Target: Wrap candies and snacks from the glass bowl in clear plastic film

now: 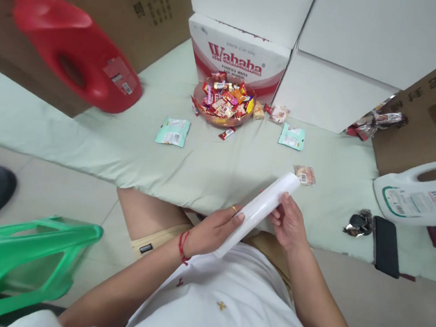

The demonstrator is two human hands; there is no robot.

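The white roll (pixel 258 214) lay aslant between the person's hands, at the near edge of the cloth (pixel 210 168). The left hand (pixel 217 229) was closed around its lower half, thumb on top; the right hand (pixel 287 219) had thumb and fingertips nipped lightly to the side near the upper end, its other fingers half curled. It looked slick to me, so I judged an even, gentle grip with both hands best, no squeezing, the upper end kept clear of the small packet (pixel 305 175) just beyond. Farther out were two teal packets (pixel 173 131), a bowl (pixel 225 121) heaped with sweets (pixel 227 100) and, behind it, a carton (pixel 220 38). A red jug (pixel 74 52) was off left, a white jug (pixel 418 201) and a phone (pixel 386 246) right.
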